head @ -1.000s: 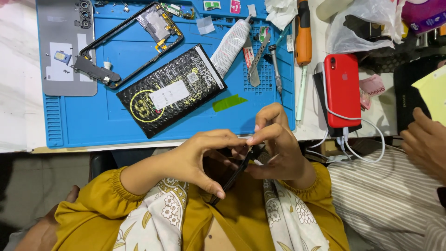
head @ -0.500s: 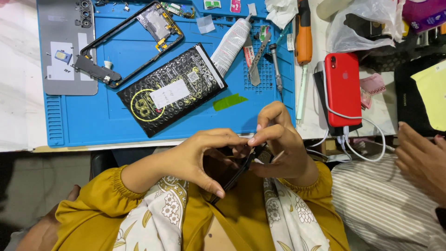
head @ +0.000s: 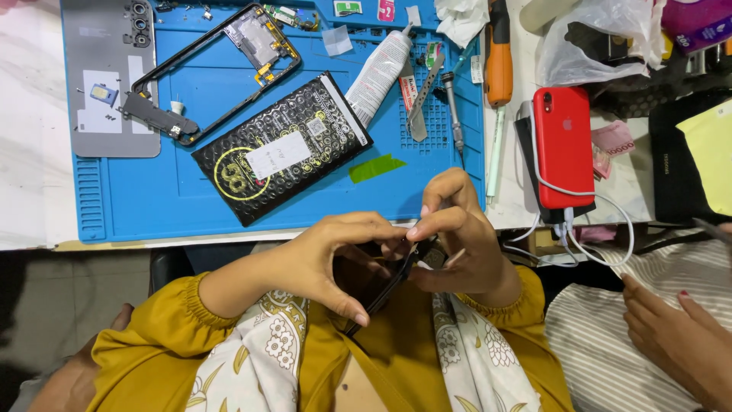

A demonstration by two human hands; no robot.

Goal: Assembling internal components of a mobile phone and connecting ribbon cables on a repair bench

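Observation:
I hold a thin black phone screen panel (head: 381,294) edge-on over my lap, just below the table's front edge. My left hand (head: 328,259) wraps it from the left, thumb at its lower end and fingers along its upper edge. My right hand (head: 457,244) pinches its upper right corner with fingertips. On the blue work mat (head: 152,198) above lie a black bubble-wrap pouch (head: 282,149) and an opened phone frame (head: 221,69).
A white glue tube (head: 379,72), tweezers (head: 424,95), an orange-handled screwdriver (head: 499,53) and a grey phone back cover (head: 107,76) rest on the mat. A red phone (head: 563,145) with white cables lies to the right. Another person's hand (head: 679,339) rests at lower right.
My hands and the panel stay almost in place, fingers shifting slightly. The other person's hand at the right has moved lower and inward.

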